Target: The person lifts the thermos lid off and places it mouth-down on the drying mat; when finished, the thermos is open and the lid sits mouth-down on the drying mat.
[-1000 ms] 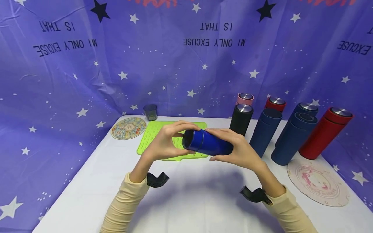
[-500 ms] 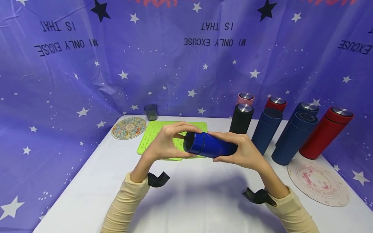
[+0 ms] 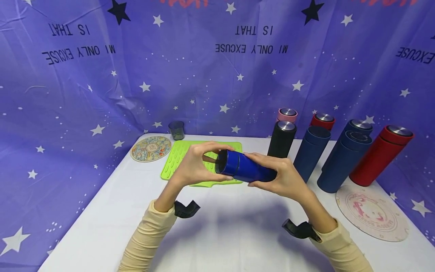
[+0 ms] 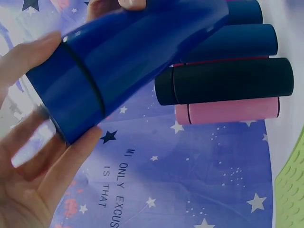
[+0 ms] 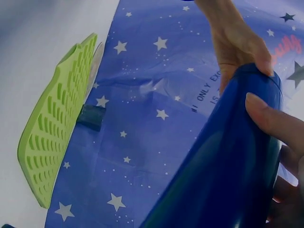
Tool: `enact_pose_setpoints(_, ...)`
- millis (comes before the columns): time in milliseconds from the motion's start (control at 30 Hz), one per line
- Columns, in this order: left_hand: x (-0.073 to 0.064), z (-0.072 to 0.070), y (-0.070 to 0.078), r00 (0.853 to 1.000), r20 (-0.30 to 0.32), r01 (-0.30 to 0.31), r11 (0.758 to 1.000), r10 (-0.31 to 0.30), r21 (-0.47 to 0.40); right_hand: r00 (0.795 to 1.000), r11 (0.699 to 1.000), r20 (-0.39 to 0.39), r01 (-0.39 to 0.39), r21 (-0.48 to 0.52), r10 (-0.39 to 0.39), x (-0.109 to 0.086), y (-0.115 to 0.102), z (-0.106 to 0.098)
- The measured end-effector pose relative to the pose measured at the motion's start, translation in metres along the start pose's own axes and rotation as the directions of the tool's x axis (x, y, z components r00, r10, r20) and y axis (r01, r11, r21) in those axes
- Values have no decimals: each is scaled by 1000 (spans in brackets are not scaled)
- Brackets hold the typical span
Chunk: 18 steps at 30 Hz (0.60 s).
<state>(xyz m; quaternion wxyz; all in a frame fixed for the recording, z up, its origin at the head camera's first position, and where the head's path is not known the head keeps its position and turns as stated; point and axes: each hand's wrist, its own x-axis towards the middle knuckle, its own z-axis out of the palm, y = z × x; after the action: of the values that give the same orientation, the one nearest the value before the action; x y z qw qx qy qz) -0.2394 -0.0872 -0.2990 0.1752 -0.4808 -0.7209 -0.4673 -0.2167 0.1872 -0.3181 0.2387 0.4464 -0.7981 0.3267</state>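
Both hands hold a glossy blue thermos [image 3: 253, 169] in the air over the white table, lying nearly sideways with its cap end to the left. My left hand [image 3: 191, 163] grips the cap [image 3: 233, 162] between thumb and fingers; a dark seam separates cap and body. Around the body near the other end, my right hand [image 3: 284, 174] has thumb below and fingers above. In the left wrist view the blue thermos [image 4: 142, 57] slants across the top, with fingertips pressed at the cap's seam. The right wrist view shows the thermos [image 5: 228, 161] up close, its base out of frame.
Behind the hands lies a green ridged mat [image 3: 177, 156]. A patterned round mat [image 3: 150, 149] and a dark see-through cup [image 3: 176, 130] are at the back left. Several upright thermoses, including a black one [image 3: 281, 139] and a red one [image 3: 380, 155], stand right, near a pale round mat [image 3: 372, 213].
The thermos and both hands have shifted slightly to the right. Both hands keep their hold on it, the left at the cap and the right on the body.
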Motion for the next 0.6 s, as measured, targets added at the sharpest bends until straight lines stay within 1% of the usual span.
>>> enact_pose_setpoints(67, -1, 2, 1, 997, -33, 66, 998, -65, 17, 999, 999, -32, 14, -52, -15, 0, -1, 2)
enact_pose_setpoints(100, -2, 3, -3, 994, -52, 99, 995, -97, 23, 999, 997, -47, 19, -79, -23, 0, -2, 3)
enact_pose_setpoints(167, -2, 5, -1, 981, -86, 175, 984, -172, 34, 996, 991, -73, 31, -134, -41, 0, -3, 5)
enact_pose_setpoints(233, -3, 6, 2, 966, -113, 237, 971, -232, 32, 994, 981, -90, 43, -191, -61, 0, -3, 6)
enact_pose_setpoints(300, -2, 7, 4, 953, -129, 280, 960, -275, 27, 992, 969, -99, 52, -241, -78, 0, -3, 7)
enact_pose_setpoints(333, -2, 7, 5, 949, -128, 293, 956, -288, 24, 991, 964, -101, 55, -258, -83, 1, -4, 7)
enact_pose_setpoints(400, -2, 7, 5, 949, -108, 299, 954, -295, 18, 991, 959, -102, 50, -279, -82, 1, -4, 6)
enact_pose_setpoints(467, -1, 6, 4, 960, -62, 274, 962, -272, 15, 993, 960, -97, 37, -277, -66, 0, -5, 4)
enact_pose_setpoints(533, 0, 4, 2, 977, -1, 212, 977, -212, 23, 995, 968, -89, 21, -251, -45, 0, -5, 1)
enact_pose_setpoints(600, 1, 2, -1, 990, 53, 133, 991, -134, 30, 997, 978, -71, 6, -210, -22, 0, -6, -3)
